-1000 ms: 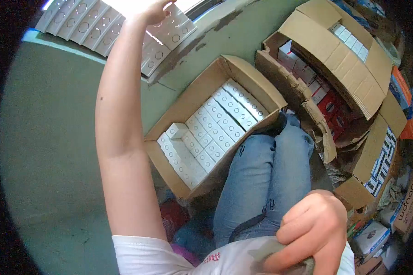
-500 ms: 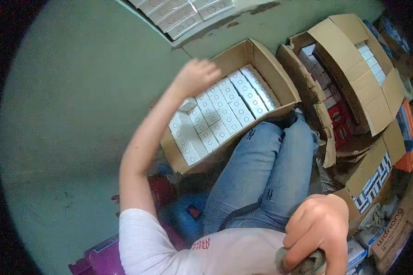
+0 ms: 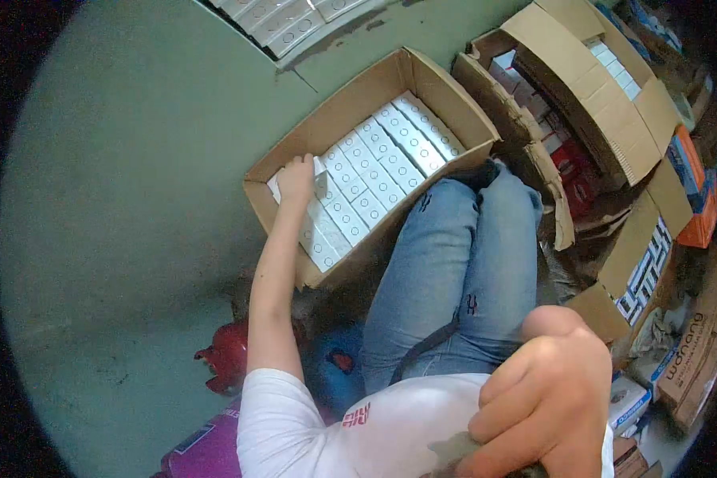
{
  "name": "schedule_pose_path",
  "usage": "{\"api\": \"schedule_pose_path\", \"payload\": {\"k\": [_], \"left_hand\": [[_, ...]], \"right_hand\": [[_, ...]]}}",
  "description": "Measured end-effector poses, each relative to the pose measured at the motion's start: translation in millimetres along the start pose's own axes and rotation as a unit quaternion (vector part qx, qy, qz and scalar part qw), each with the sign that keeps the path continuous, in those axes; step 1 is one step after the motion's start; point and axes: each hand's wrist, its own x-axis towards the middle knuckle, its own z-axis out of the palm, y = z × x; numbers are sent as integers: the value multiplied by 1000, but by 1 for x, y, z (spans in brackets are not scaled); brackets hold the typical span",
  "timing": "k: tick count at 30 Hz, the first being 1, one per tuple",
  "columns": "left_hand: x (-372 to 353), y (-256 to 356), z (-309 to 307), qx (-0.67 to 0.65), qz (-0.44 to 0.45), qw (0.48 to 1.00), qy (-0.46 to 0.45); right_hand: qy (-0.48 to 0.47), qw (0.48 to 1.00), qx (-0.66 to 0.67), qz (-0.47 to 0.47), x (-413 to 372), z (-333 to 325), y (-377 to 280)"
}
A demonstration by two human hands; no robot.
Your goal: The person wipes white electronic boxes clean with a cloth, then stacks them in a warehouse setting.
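Note:
An open cardboard box (image 3: 454, 99) stands in front of my legs, holding rows of small white cartons (image 3: 366, 177) with circles printed on top. My left hand (image 3: 297, 182) reaches into its far left corner, fingers curled down on a small white carton (image 3: 320, 169) that sits higher than the rows; the fingertips are partly hidden. Close to the camera, in front of my chest, is my right hand (image 3: 546, 390), closed. Part of a grey-green, cloth-like piece (image 3: 452, 450) shows under its fingers; the rest is covered by the hand.
A second open cardboard box (image 3: 605, 95) to the right holds white and red cartons. More white cartons (image 3: 287, 28) sit in a wall recess at the top. Beside my left arm are a red object (image 3: 229, 354) and a purple one (image 3: 203, 446). Flattened cardboard (image 3: 689, 358) lies at far right.
My left hand has come down from above the cartons into the box's left corner. My right hand has moved slightly left and nearer the camera, still closed. The view has shifted a little.

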Motion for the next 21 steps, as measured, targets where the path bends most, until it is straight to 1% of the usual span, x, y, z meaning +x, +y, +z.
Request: {"api": "schedule_pose_path", "payload": {"k": [3, 5, 6, 7, 8, 9, 10, 12, 14, 16, 19, 20, 21], "left_hand": [[-15, 27, -25, -133, -51, 988, 51], [-24, 45, -29, -272, -35, 955, 111], [-30, 56, -28, -356, -12, 922, 155], [-34, 72, -31, -397, -49, 906, 141], [-38, 83, -21, -434, -42, 883, 174], [-47, 95, -37, -459, -65, 877, 123], [-54, 106, -42, -446, -79, 882, 128], [-58, 122, -34, -429, -103, 894, 83], [-64, 128, -21, -433, -98, 895, 50], [-65, 126, -17, -438, -97, 892, 63], [-74, 122, -18, -446, -109, 887, 58], [-74, 123, -18, -451, -109, 884, 52], [-76, 122, -21, -476, -98, 873, 27]], "right_hand": [[-113, 990, 55, 60, 8, -11, -11], [-118, 988, 80, 55, 7, -6, -13], [-120, 988, 88, 51, 5, -3, -15], [-124, 986, 104, 44, 4, 0, -16], [-128, 984, 120, 38, 3, 2, -17], [-136, 981, 135, 33, 3, 4, -19], [-130, 982, 130, 30, 1, 8, -22], [-111, 986, 125, 28, -2, 17, -27], [-129, 988, 87, 22, 10, 20, -33], [-129, 991, 39, 23, 18, 25, -40], [-181, 983, -32, -10, 18, 23, -42], [-154, 985, -73, 21, 10, 29, -47], [-134, 983, -111, 52, 0, 35, -53]]}}
